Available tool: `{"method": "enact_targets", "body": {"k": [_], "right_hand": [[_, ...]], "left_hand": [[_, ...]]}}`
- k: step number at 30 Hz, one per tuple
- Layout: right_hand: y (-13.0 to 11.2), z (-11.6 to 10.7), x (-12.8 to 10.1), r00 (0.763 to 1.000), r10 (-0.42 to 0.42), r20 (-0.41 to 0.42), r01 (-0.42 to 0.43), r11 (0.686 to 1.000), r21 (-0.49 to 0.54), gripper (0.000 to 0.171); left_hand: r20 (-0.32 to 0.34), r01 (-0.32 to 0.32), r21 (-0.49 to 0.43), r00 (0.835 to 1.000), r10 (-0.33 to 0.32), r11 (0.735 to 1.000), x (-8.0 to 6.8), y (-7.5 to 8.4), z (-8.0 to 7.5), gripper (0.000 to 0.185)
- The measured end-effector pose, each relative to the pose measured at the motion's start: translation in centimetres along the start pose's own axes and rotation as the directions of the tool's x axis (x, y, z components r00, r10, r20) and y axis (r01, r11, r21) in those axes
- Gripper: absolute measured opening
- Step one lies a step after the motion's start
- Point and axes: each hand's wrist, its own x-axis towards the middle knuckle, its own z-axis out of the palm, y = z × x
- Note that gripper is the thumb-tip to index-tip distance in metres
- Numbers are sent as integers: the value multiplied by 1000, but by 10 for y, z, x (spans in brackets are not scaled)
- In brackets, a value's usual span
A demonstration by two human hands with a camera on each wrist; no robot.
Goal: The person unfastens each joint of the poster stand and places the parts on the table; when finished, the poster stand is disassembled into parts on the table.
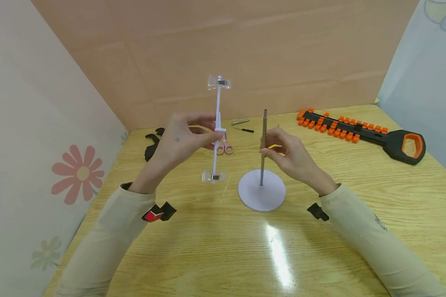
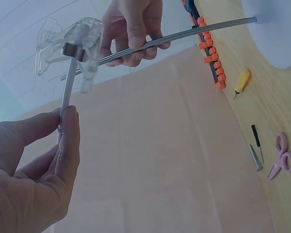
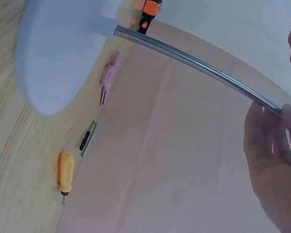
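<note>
In the head view my left hand (image 1: 186, 138) pinches a thin white rod (image 1: 218, 103) near its middle, at a small white bracket. A clear plastic clip (image 1: 210, 82) sits at the rod's upper end and a second clear clip (image 1: 208, 176) at its lower end. To the right, my right hand (image 1: 291, 152) grips a slim metal pole (image 1: 264, 132) between thumb and fingers. The pole rises upright from a round white base (image 1: 262, 200). In the left wrist view one clear clip (image 2: 89, 53) overlaps the pole's top end. The rod and the pole are apart in the head view.
Behind the hands lie pink scissors (image 1: 225, 148), a metal bolt (image 1: 240, 122) and a small black screwdriver (image 1: 247, 130). A yellow-handled screwdriver (image 3: 66, 172) is mostly hidden behind my right hand. A black-and-orange tool (image 1: 357, 130) lies far right, a black clamp-like tool (image 1: 154, 144) left.
</note>
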Motion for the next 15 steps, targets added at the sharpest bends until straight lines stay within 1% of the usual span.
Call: {"method": "enact_targets", "body": {"k": [6,12,15], "right_hand": [[0,0,0,1000,-2,0,2,1000,7,30],[1,1,-1,1000,1,0,-1,1000,12,31],[2,0,-1,1000,0,4,0,1000,12,29]], "left_hand": [[-13,21,-16,1000,-21,1000,-7,-12,0,39],[-34,98,-16,995,-99,995,-17,-25,-2,45],[-40,121,-26,992,-122,992,-22,-31,-3,45]]}}
